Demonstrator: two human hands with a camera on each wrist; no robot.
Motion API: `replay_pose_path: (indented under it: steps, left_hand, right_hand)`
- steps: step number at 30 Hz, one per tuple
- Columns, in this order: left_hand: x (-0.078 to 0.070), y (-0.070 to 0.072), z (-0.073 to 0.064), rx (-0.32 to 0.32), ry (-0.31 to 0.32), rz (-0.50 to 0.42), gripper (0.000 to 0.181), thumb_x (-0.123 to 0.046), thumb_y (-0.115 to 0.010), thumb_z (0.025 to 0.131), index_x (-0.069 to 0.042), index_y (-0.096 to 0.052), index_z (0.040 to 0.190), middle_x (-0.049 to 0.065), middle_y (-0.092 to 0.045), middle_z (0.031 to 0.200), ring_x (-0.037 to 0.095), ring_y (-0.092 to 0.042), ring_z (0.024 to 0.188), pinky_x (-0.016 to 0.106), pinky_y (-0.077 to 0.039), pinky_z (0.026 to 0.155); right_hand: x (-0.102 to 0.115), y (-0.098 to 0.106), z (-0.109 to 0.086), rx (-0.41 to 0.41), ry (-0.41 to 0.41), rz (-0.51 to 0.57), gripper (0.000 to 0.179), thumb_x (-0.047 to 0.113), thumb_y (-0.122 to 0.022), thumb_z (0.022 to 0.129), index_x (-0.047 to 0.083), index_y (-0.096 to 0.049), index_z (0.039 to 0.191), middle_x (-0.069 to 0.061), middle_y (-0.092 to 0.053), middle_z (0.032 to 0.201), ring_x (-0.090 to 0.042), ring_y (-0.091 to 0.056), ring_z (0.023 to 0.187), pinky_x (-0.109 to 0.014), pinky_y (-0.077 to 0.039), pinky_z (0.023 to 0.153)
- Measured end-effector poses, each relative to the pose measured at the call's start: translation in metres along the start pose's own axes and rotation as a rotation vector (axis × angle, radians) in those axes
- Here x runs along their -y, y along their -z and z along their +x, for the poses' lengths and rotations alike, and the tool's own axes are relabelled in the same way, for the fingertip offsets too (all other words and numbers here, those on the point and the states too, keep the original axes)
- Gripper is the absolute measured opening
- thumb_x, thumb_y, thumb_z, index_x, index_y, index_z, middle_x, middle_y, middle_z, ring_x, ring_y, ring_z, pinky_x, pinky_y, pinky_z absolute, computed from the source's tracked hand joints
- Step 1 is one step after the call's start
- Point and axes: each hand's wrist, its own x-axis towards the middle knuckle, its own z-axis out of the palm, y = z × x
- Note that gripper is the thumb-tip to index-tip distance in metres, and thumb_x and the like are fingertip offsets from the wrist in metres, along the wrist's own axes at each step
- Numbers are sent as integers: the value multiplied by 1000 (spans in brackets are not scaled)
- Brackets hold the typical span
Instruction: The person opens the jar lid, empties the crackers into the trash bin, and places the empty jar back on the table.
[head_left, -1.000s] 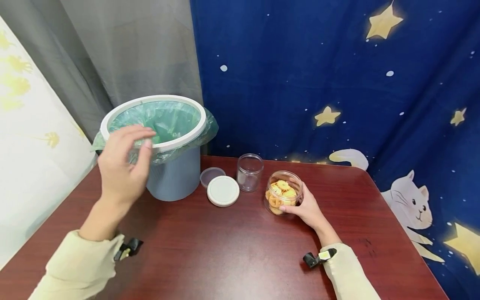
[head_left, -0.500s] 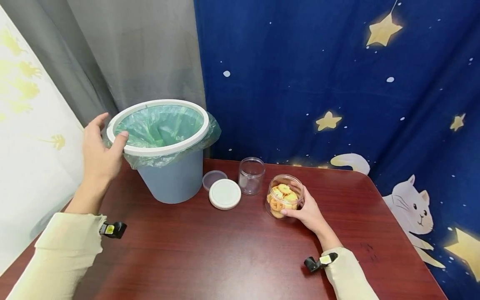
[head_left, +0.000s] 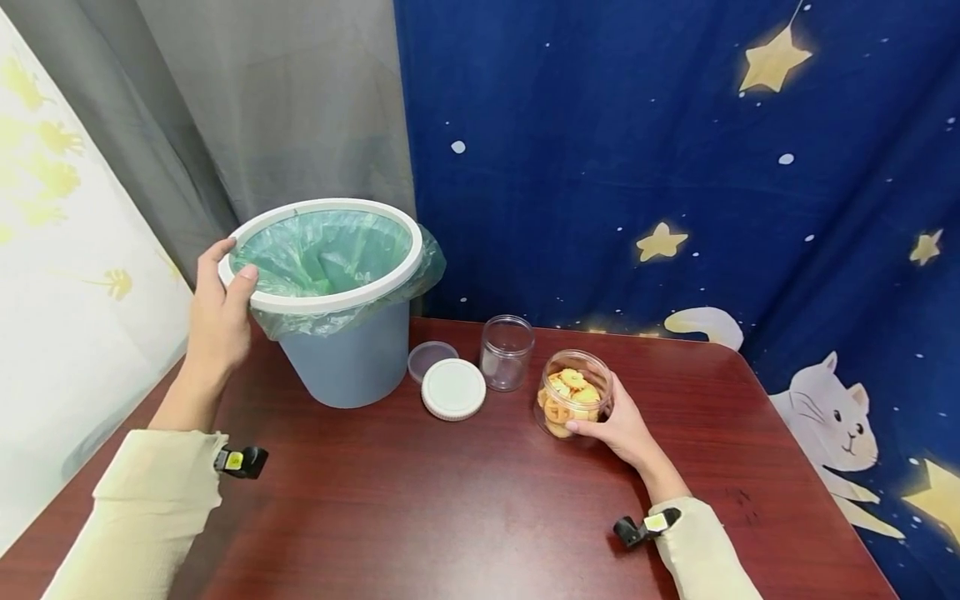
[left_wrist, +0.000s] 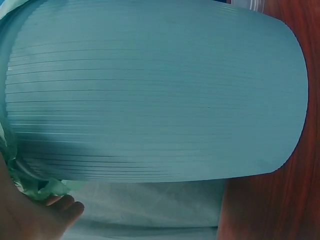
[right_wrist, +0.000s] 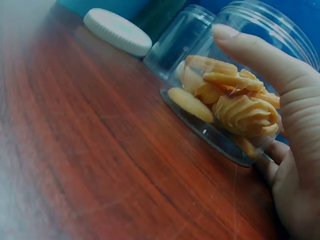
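Note:
My left hand (head_left: 217,321) grips the white rim of a blue trash bin (head_left: 348,358) at its left side, thumb at the near edge. A green plastic bag (head_left: 330,246) lines the bin and hangs over its outside. In the left wrist view, curled fingers (left_wrist: 67,210) show under the bag's edge beside the ribbed bin wall. My right hand (head_left: 618,421) holds a clear jar (right_wrist: 200,120) without a lid, thumb on the near side. Several golden cookies (head_left: 573,392) lie inside it. The jar stands on the table in the right wrist view.
Left of the held jar stands another clear jar (head_left: 507,354), without a lid. A white screw lid (head_left: 453,389) and a clear disc (head_left: 426,354) lie between it and the bin. The dark red table (head_left: 465,500) ends at a blue curtain (head_left: 540,167).
My left hand has come from over the bin's near side round to its left and taken hold of the rim. My right hand stays on the jar of cookies.

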Motion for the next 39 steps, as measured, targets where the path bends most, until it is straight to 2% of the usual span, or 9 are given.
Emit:
replay_pose_path:
  steps: [6,9,12,17,22,26,30,35,39]
  left_hand:
    - [4,-3,1,-48,1,-84,59,-33,-45,99,-16,-37,156,16,-43,154,26,-44,129,36,-30,120]
    - [4,-5,1,-48,37,-110,58,-34,-46,100,-21,-37,156,13,-43,154,18,-45,126,25,-32,114]
    - [4,-5,-1,-28,68,-134,58,-35,-46,100,-24,-34,156,12,-42,155,13,-47,121,21,-33,107]
    - [5,-5,-1,1,84,-167,59,-35,-46,101,-26,-31,157,11,-39,157,9,-47,118,20,-35,105]
    - [7,-7,-2,-21,63,-220,57,-34,-47,101,-27,-34,155,10,-42,153,9,-48,117,19,-37,103]
    - [7,-10,-2,-43,42,-253,55,-34,-47,100,-27,-36,153,8,-45,147,7,-50,112,18,-39,98]
    - [7,-10,-2,-51,38,-274,56,-32,-48,99,-24,-37,153,7,-45,145,6,-50,111,17,-38,97]
    - [7,-11,-1,-52,38,-317,63,-29,-48,98,-19,-31,157,9,-38,156,11,-46,124,19,-35,107]
    - [7,-12,-1,-58,26,-311,62,-29,-48,98,-18,-31,156,9,-42,152,9,-49,120,16,-37,102]
  right_hand:
    - [0,0,0,-12,-20,-16,99,10,-88,75,16,-31,156,-14,-43,158,-31,-37,147,-4,-37,96]
    - [2,-1,-1,-26,-46,-18,97,12,-89,76,15,-33,155,-14,-45,157,-30,-39,146,-5,-39,94]
    - [10,-1,-1,-49,-52,-3,95,9,-88,76,11,-35,154,-16,-47,154,-23,-43,142,-4,-40,95]
    - [40,3,8,-93,16,120,91,-6,-83,75,1,-35,152,-23,-46,151,-2,-48,132,-5,-41,101]
    - [87,11,30,-74,107,173,91,-13,-80,72,-2,-35,150,-24,-45,150,-1,-48,130,-8,-41,104]
    - [123,15,47,-45,130,84,92,-9,-83,71,3,-38,150,-20,-50,148,-9,-52,127,-10,-45,99]
    - [157,14,64,-41,172,-96,92,6,-91,68,9,-45,148,-13,-58,142,-18,-58,123,-17,-49,96]
    - [197,7,90,-26,218,-215,91,20,-95,67,14,-50,145,-9,-61,139,-22,-57,129,-37,-45,109]
    - [223,-4,115,-8,242,-294,90,31,-95,65,15,-52,143,-6,-63,132,-19,-60,120,-39,-47,107]
